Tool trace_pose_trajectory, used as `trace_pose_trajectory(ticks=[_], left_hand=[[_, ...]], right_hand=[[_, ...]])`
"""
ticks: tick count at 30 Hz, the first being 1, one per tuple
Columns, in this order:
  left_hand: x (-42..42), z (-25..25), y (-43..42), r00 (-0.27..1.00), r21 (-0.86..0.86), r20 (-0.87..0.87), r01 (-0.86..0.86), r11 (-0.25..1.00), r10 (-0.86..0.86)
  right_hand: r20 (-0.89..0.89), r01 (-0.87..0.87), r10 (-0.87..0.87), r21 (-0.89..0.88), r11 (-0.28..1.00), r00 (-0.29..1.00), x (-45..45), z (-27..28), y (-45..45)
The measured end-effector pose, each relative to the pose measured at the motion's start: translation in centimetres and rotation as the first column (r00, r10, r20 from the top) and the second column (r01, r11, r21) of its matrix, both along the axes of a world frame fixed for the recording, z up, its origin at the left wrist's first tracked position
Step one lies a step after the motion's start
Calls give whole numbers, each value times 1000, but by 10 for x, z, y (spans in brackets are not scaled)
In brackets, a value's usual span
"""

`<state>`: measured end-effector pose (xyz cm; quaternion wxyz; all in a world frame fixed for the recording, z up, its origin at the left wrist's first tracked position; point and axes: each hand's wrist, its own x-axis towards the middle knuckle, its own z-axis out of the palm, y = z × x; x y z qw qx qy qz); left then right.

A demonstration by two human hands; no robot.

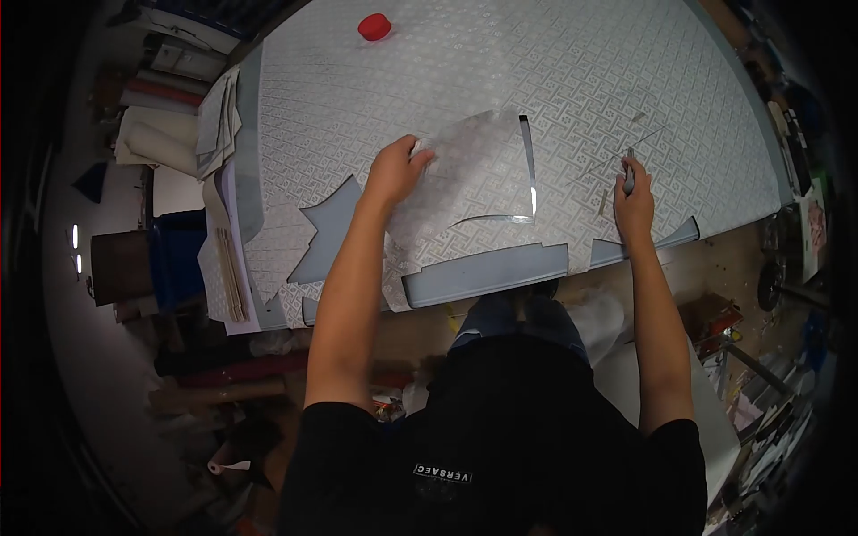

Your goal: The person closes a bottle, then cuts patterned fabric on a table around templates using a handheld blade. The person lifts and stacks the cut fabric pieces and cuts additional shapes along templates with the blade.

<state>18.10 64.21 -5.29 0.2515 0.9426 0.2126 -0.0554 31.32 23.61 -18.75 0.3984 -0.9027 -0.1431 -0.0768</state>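
Note:
Patterned light-grey sheet material [608, 54] covers the table. My left hand [399, 170] is closed, thumb against fingers, on the left side of a thin pale sheet [465, 161] that is blurred and looks partly see-through. A narrow dark and shiny strip runs along this sheet's right and lower edges; I cannot tell whether it is a gap or an edge. On the right, my right hand [633, 204] is closed round a small slim grey tool [629, 181], held like a pen above the patterned material. Its exact kind is unclear.
A red round object [374, 27] lies at the far side. Cut-outs in the material bare the grey tabletop [487, 275] along the near edge and at left. Folded sheets [217, 121] lie at the left edge. Cluttered shelves [809, 214] stand at right.

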Motion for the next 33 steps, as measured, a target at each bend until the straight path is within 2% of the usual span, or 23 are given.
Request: trace_pose_trajectory(ticks=[3, 5, 6, 8, 9, 11, 12, 14, 16, 18, 20, 22, 23, 25, 27, 29, 33], left_hand=[[-3, -10, 7, 999, -51, 10, -47, 998, 48], [4, -23, 11, 997, 75, -54, -49, 996, 53], [8, -33, 15, 998, 62, -49, -36, 997, 39], [18, -53, 23, 987, 363, -76, 162, 918, -144], [25, -65, 22, 986, 352, -66, 168, 921, -155], [45, -86, 11, 951, 423, 164, 174, 889, -264], [58, -89, 3, 949, 412, 175, 173, 894, -264], [83, -93, -18, 915, 156, 302, 229, 961, -267], [97, -102, -44, 930, 128, 266, 227, 965, -254], [97, -108, -56, 942, 106, 228, 228, 968, -247], [92, -110, -60, 952, 3, 276, 139, 990, -135], [92, -111, -55, 941, -13, 300, 170, 985, -159], [91, -112, -54, 930, -19, 320, 197, 980, -180], [91, -112, -56, 927, -1, 323, 202, 979, -190], [91, -110, -55, 924, 23, 322, 209, 978, -205], [90, -109, -56, 919, 39, 339, 201, 979, -202], [91, -115, -54, 914, 33, 353, 199, 979, -198]], right_hand=[[-38, 27, -26, 19, 999, 999, -3, 8, 2], [1, 33, -33, 0, 999, 999, -2, 8, 2], [-18, 28, -27, 30, 999, 999, -3, 11, 3], [-35, 36, -34, 47, 998, 999, -7, 15, 4], [-39, 42, -40, 44, 998, 998, -8, 16, 6], [-28, 49, -48, 32, 998, 998, -5, 16, 8], [-16, 54, -54, 38, 998, 998, -5, 12, 8], [-10, 59, -59, 24, 998, 998, -7, 12, 9], [-112, 121, -108, 114, 986, 988, -8, 13, 11], [-115, 127, -116, 94, 987, 987, -9, 14, 10], [-106, 129, -119, 88, 988, 987, -4, 12, 13], [106, 104, -103, -10, 995, 989, -3, 14, 19], [106, 105, -102, -18, 994, 989, -1, 14, 24], [149, 50, -46, -29, 998, 988, 3, 30, 58], [-70, -104, 117, 166, 981, 991, 1, 52, 108], [-174, -204, 274, 338, 919, 946, 2, 55, 148], [-178, -311, 352, 221, 924, 919, 9, 53, 178]])
